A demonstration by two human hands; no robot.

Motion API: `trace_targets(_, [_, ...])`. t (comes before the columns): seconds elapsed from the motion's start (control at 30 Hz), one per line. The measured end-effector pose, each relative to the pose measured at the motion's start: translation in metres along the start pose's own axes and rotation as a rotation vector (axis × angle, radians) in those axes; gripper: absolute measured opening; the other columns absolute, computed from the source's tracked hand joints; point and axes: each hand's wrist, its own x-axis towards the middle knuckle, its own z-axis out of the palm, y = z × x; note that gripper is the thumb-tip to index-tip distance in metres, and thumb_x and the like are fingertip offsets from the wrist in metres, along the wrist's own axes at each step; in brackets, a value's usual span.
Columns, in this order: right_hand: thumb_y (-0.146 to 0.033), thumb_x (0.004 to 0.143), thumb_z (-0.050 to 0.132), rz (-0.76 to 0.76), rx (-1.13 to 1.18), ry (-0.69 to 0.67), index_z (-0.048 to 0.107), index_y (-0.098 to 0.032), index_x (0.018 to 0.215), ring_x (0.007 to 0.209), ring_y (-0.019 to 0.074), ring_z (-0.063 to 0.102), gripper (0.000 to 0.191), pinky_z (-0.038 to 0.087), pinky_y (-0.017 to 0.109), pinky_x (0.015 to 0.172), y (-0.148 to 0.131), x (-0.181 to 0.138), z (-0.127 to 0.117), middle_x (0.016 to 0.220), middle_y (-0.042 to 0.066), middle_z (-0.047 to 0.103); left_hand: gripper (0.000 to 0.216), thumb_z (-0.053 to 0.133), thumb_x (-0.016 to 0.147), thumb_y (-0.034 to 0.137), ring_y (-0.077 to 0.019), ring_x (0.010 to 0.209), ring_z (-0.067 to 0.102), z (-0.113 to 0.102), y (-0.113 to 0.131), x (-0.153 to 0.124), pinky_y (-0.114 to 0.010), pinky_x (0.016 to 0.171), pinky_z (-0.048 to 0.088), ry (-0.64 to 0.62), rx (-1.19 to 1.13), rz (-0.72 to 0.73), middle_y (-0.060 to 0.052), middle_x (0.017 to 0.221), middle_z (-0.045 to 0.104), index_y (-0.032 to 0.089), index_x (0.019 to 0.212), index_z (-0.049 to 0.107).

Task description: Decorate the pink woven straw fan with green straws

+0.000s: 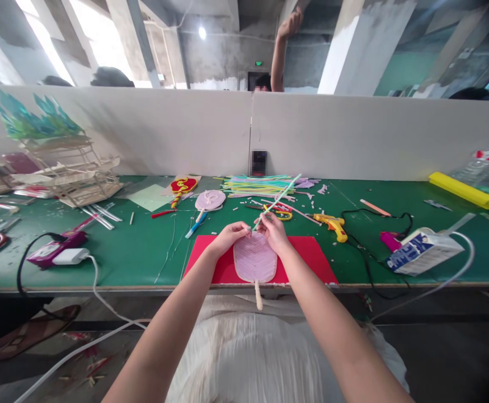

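Between my hands slants a thin, pale green pipe cleaner (pixel 284 193), its upper end pointing to the back right. My right hand (pixel 272 229) pinches it low down. The fingers of my left hand (pixel 233 235) are closed at its lower tip, whose very end is hidden. Just below both hands lies a lilac hand fan (pixel 255 260) with a chevron pattern. Its pale handle (pixel 258 296) sticks out past the table's front edge. Under the fan is a red board (pixel 307 260).
Behind my hands lie a pile of coloured pipe cleaners (pixel 244 184), yellow-handled scissors (pixel 284 214), a yellow glue gun (pixel 332 225), a round lilac fan (pixel 210 200) and a red-and-yellow fan (pixel 182 187). A purple power strip (pixel 57 249) sits left, a carton (pixel 424 252) right.
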Motion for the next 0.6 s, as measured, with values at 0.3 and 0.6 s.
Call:
trace_targets(0.3, [-0.035, 0.065, 0.072, 0.014, -0.008, -0.011, 0.057, -0.021, 0.081, 0.054, 0.0073, 0.058, 0.026, 0.047, 0.017, 0.049, 0.0001, 0.0003, -0.0006, 0.067, -0.003, 0.065, 0.029, 0.072, 0.062, 0.037, -0.0090, 0.063, 0.054, 0.0014, 0.0017, 0.0016, -0.020, 0.064, 0.038, 0.104, -0.156, -0.035, -0.001, 0.065, 0.062, 0.013, 0.073, 0.061])
trace_targets(0.6, [-0.041, 0.066, 0.069, 0.029, -0.195, -0.176, 0.067, -0.018, 0.082, 0.054, 0.0090, 0.056, 0.029, 0.047, 0.023, 0.056, 0.0067, -0.0036, 0.0012, 0.066, -0.001, 0.063, 0.026, 0.071, 0.064, 0.035, -0.0073, 0.061, 0.052, -0.0010, 0.0000, 0.0017, -0.019, 0.063, 0.037, 0.112, -0.144, -0.031, 0.002, 0.061, 0.058, 0.014, 0.076, 0.061])
